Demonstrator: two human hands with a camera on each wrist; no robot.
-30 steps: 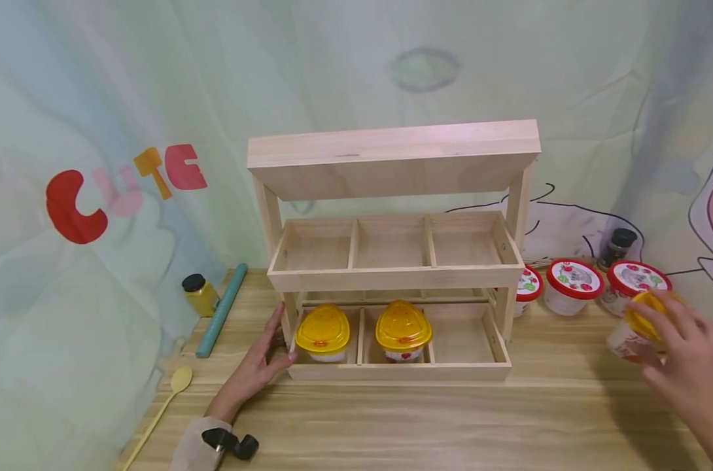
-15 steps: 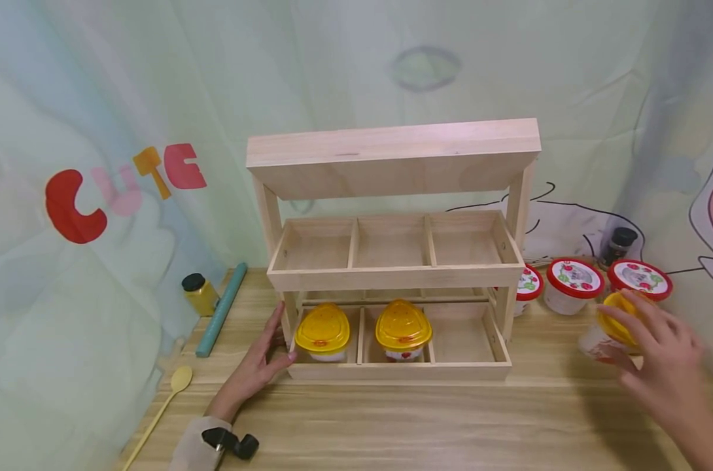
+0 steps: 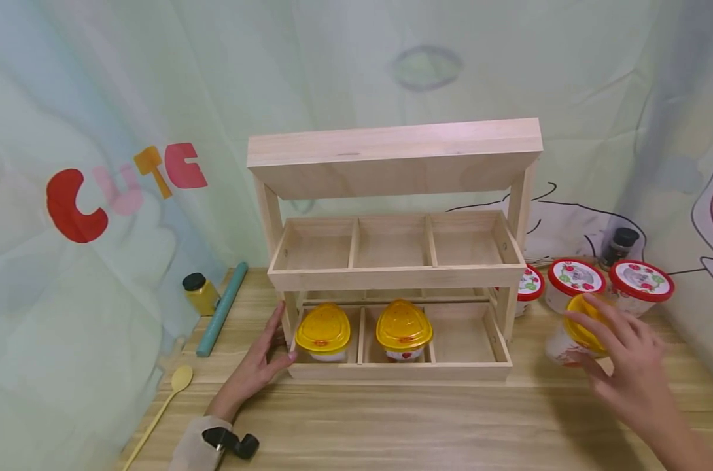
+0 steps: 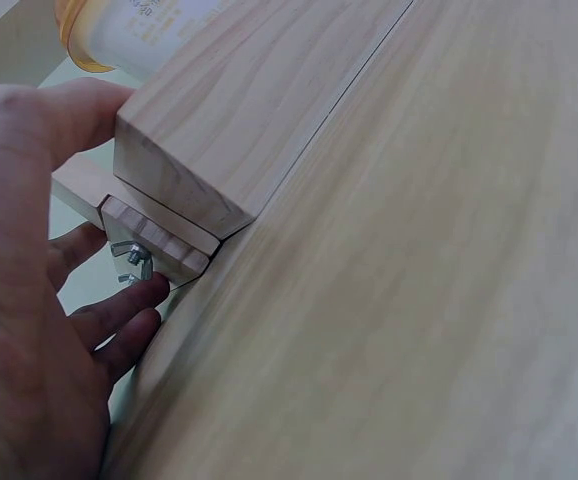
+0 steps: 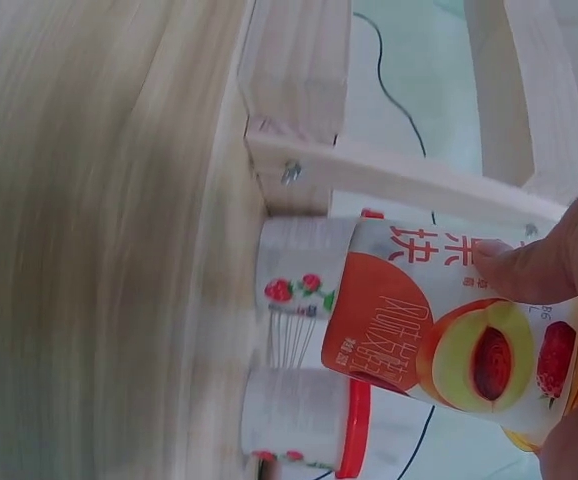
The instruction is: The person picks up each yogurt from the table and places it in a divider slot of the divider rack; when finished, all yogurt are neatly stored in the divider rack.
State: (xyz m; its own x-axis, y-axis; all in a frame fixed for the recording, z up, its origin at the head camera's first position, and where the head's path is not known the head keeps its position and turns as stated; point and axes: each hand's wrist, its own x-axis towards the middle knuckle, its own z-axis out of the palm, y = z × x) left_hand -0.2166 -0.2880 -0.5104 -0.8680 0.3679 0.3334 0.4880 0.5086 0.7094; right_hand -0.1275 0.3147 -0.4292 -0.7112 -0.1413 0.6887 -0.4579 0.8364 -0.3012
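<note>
Right hand (image 3: 630,361) grips cup (image 3: 564,344) at four o'clock, spread left hand (image 3: 259,363) touches rack (image 3: 395,280) at eight; slippage could drop cup.

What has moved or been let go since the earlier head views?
The right hand has carried the yellow-lidded fruit cup leftward, closer to the wooden rack. Nothing was newly grasped or let go. Unchanged: the left hand at the rack's lower left corner, both racked cups, and the red-lidded tubs.
</note>
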